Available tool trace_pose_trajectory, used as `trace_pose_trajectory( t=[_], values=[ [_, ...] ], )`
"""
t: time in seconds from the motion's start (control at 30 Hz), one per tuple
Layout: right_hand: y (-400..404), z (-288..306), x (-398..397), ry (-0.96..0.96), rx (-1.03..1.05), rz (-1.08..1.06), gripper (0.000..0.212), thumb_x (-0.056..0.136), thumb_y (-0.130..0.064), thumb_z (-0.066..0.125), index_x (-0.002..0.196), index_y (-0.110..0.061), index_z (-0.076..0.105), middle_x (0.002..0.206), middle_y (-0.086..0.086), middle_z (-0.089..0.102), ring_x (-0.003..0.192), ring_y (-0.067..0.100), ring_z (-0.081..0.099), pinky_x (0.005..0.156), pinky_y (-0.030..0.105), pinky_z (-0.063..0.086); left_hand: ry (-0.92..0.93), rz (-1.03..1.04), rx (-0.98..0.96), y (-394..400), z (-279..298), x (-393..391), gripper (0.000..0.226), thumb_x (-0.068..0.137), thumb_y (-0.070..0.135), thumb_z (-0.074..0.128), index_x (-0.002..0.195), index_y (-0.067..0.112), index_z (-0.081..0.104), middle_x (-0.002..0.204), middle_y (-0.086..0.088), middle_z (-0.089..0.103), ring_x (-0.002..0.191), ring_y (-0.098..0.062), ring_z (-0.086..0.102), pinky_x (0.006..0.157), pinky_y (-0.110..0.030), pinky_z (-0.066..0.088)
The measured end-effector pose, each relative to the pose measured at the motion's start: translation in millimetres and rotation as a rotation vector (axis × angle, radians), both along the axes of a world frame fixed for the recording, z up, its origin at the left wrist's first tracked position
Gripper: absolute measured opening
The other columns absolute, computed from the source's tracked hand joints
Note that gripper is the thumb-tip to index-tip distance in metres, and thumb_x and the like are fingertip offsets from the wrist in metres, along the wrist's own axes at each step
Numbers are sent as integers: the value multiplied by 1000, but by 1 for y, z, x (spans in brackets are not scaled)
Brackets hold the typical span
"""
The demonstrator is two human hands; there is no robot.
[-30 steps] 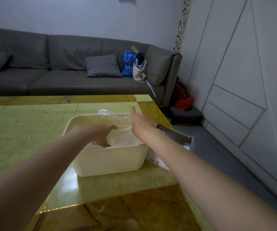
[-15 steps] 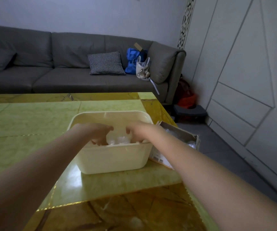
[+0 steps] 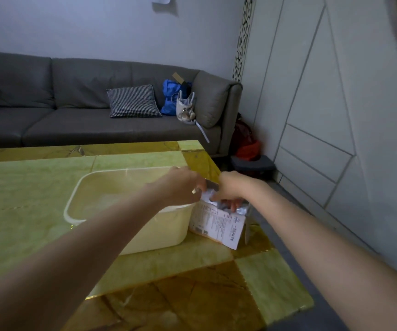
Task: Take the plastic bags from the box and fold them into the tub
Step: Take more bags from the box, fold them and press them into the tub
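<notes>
Item, at nine o'clock of centre: cream tub (image 3: pixel 130 225), open-topped, with pale folded plastic lying in its bottom. Item: left hand (image 3: pixel 180 187), reaching over the tub's right rim, fingers curled at the mouth of the box; whether they pinch a bag cannot be told. Item, touching the tub's right wall: printed box (image 3: pixel 219 225), standing tilted, crumpled plastic bags (image 3: pixel 208 195) showing at its mouth. Item: right hand (image 3: pixel 231 189), fingers curled down into the box, apparently gripping the bags. Handling note: one hand should steady the box while the other draws a single bag straight up, lest the light box tip or several bags come together. Support: glossy green-and-gold tabletop (image 3: pixel 37 187). Room, at twelve o'clock: grey sofa (image 3: pixel 73 103), checked cushion (image 3: pixel 133 101), blue bag (image 3: pixel 171 96); at three o'clock, white panelled wall (image 3: pixel 336 103).
</notes>
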State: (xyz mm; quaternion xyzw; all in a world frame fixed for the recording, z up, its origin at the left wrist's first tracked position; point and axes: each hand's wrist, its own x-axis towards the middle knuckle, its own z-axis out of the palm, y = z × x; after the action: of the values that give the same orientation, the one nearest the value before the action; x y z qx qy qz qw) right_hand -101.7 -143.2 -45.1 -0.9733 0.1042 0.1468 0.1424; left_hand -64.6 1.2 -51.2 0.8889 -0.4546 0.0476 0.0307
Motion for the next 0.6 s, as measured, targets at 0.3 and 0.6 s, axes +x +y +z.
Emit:
trace_pose_trajectory(
  t=[0.3, 0.6],
  values=[
    [-5, -22, 6, -194, 21, -105, 19, 83, -17, 70, 95, -3, 69, 84, 10, 66, 76, 23, 64, 69, 33, 52, -109, 18, 242, -23, -2, -13, 23, 92, 24, 49, 108, 27, 65, 107, 10, 62, 111, -14, 52, 107, -32, 24],
    [-40, 1, -7, -269, 260, -135, 17, 89, -11, 59, 88, 2, 70, 76, 15, 69, 57, 20, 56, 47, 23, 42, 118, 70, -211, -33, -5, -14, 28, 83, 19, 65, 108, 13, 54, 118, -5, 49, 107, -20, 52, 93, -31, 46]
  ],
)
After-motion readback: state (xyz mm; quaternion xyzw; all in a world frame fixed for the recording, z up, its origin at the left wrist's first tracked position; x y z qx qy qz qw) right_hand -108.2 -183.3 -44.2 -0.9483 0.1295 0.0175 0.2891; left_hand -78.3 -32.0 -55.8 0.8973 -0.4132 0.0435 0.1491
